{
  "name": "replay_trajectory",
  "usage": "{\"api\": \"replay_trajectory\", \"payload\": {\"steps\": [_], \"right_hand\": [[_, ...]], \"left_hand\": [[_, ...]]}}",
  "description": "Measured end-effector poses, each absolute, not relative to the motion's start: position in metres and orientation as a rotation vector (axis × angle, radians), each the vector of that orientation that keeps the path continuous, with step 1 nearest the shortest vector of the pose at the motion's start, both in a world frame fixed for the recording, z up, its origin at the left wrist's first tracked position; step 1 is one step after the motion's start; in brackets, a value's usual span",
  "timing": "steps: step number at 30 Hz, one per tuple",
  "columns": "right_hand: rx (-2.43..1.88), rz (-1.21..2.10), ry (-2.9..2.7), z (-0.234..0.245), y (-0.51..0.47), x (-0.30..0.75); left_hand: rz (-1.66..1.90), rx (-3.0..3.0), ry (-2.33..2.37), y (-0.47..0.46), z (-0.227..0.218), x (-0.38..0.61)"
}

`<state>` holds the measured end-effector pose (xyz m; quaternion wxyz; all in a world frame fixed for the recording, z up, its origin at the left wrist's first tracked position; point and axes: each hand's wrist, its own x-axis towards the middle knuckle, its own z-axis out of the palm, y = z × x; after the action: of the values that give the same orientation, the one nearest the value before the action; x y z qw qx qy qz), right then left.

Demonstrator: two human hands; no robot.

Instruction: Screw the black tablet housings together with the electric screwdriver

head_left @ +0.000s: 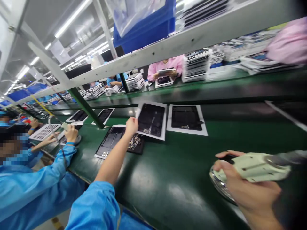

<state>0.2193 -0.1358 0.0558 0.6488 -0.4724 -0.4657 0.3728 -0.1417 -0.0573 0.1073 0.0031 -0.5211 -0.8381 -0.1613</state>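
Observation:
With my left hand (131, 127), I grip the left edge of a black tablet housing on a white backing (151, 119), tilted up at the belt's far side. My right hand (249, 191) is wrapped around a pale green electric screwdriver (254, 166) with a grey cable running off to the right. Under that hand is a round shiny metal dish (222, 188), partly hidden by the fingers. Below my left wrist lie another tablet housing (109, 142) and a dark tray of small metal parts (134, 143). A further housing on a white sheet (186, 118) lies right of the held one.
The dark green work surface (168, 172) runs across the view. A co-worker in blue (48, 172) sits on the left with a similar tool. A green post (86, 108) supports a shelf rail (153, 52) holding a blue bin (146, 32). Stacked housings (195, 65) stand opposite.

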Motion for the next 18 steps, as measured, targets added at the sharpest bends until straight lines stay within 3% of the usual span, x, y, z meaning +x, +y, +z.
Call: {"api": "replay_trajectory", "payload": {"steps": [7, 13, 18], "right_hand": [[-1.062, 0.861, -1.023, 0.054, -0.134, 0.219], [-1.024, 0.845, -1.08, 0.045, -0.132, 0.223], [-1.004, 0.792, -1.124, 0.043, -0.132, 0.223]], "left_hand": [[-0.272, -1.662, -2.552, -0.001, 0.108, -0.175], [0.037, -2.426, -2.061, 0.028, 0.074, -0.083], [0.312, -2.703, -1.689, 0.045, 0.058, -0.011]]}}
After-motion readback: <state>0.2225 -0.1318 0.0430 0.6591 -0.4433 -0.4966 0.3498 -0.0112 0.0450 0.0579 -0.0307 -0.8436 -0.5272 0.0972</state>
